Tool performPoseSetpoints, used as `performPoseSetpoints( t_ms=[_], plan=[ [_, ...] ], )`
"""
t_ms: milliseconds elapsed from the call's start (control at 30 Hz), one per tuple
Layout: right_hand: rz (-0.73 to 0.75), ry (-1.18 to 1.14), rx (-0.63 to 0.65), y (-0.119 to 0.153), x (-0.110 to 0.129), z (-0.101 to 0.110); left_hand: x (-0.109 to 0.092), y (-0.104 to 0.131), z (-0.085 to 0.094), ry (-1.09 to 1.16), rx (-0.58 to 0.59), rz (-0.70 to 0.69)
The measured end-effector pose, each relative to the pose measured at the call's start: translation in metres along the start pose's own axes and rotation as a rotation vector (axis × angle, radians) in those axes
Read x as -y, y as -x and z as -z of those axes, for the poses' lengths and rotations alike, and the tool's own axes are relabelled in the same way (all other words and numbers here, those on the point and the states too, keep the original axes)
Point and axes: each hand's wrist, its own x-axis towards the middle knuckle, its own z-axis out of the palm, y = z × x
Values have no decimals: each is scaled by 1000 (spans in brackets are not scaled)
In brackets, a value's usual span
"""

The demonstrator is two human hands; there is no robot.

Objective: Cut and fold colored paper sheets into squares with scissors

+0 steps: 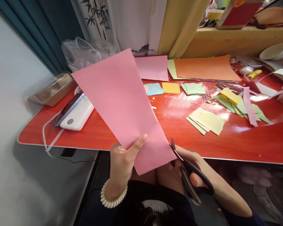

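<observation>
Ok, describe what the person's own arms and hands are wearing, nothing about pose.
The left hand is bare, with a cream-white coiled spiral band around its wrist and no sleeve showing on the forearm. The right hand is bare too, without rings or a watch in view; a dark navy sleeve edge shows further up that arm. Fingernails look plain and unpainted.

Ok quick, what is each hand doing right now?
Left hand: closed on the pink paper, holding it up.
Right hand: grip closed around the black scissors, blades at the paper's edge.
</observation>
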Motion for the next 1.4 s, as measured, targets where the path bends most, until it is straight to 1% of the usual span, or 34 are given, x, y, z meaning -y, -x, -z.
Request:
performPoseSetpoints(
  t_ms=[100,233,333,533,700,900,1100,1400],
  plan=[
    [16,49,-5,-1,0,-1,3,2,-1,-19,10,-17],
    [21,66,-17,-3,-5,1,4,4,1,-41,34,-59],
    [3,55,-23,-3,-6,1,2,6,0,-69,20,-54],
    [-4,47,-61,-1,0,-5,-1,9,-4,-105,-7,-63],
    [-9,-9,-82,1,-1,-7,-1,10,-2,-104,-8,-81],
    [-22,21,-95,1,-3,-7,-2,10,-1,-99,-6,-76],
    [-27,56,-133,1,-7,-8,-1,10,0,-140,-37,-64],
    [-94,-36,-143,2,-12,-10,2,9,1,-139,-46,-52]
  ],
)
